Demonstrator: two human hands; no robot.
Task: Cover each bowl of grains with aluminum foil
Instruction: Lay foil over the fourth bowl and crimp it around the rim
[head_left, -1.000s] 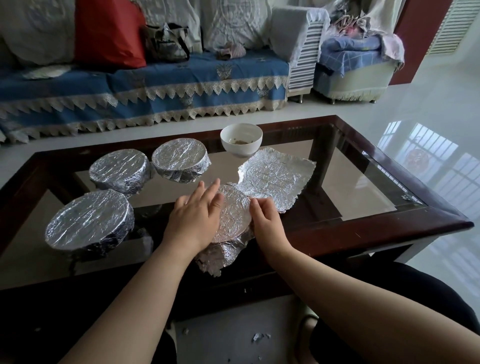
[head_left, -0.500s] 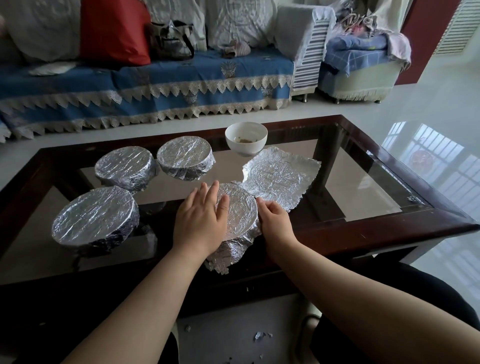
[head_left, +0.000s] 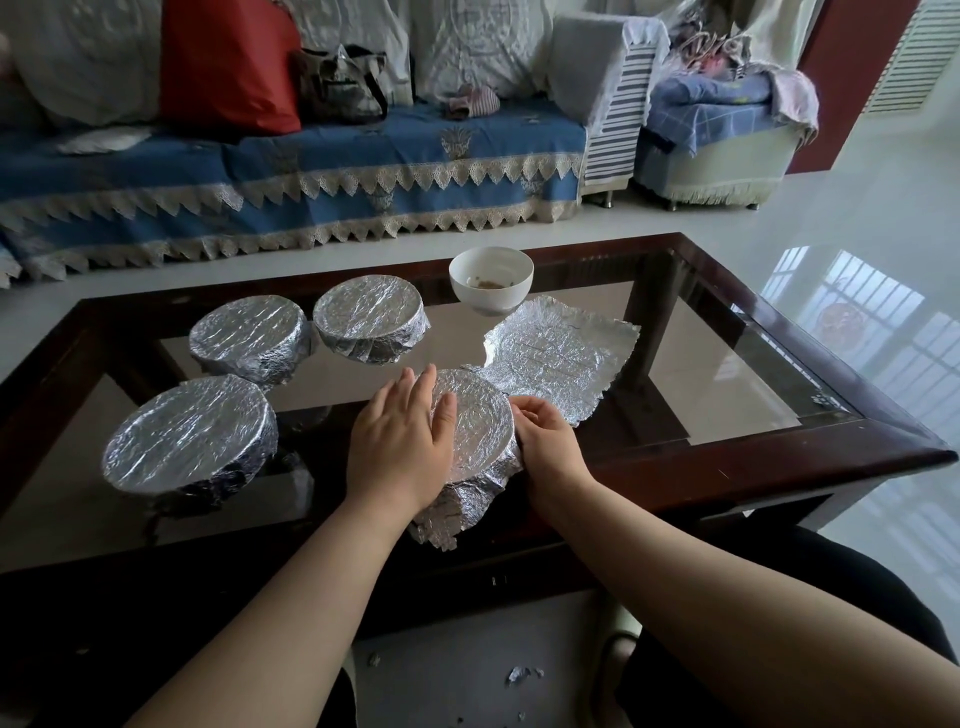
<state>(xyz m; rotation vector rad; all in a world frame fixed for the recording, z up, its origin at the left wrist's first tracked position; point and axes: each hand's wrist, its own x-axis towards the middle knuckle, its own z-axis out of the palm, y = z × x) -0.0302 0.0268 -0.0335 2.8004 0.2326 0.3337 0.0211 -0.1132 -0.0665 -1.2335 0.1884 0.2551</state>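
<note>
A foil-topped bowl (head_left: 480, 421) sits near the table's front edge, loose foil hanging down its near side. My left hand (head_left: 400, 441) lies flat on the left half of its top, fingers straight. My right hand (head_left: 543, 439) curls against the bowl's right rim, fingers pinching the foil there. Three fully wrapped bowls stand to the left: one at the front left (head_left: 189, 434), one behind it (head_left: 248, 332), one further right (head_left: 370, 316). An uncovered white bowl (head_left: 491, 278) with a few grains stands at the back. A loose crinkled foil sheet (head_left: 561, 353) lies flat to the right of the bowl under my hands.
The table is a dark wooden frame (head_left: 727, 462) around a glass top. A sofa with a blue cover (head_left: 311, 171) runs behind it. Foil scraps (head_left: 522, 674) lie on the floor between my knees. Shiny tiled floor opens to the right.
My right hand has gone from resting flat beside the bowl to curling in on the foil at its right rim. My left hand stays flat on top.
</note>
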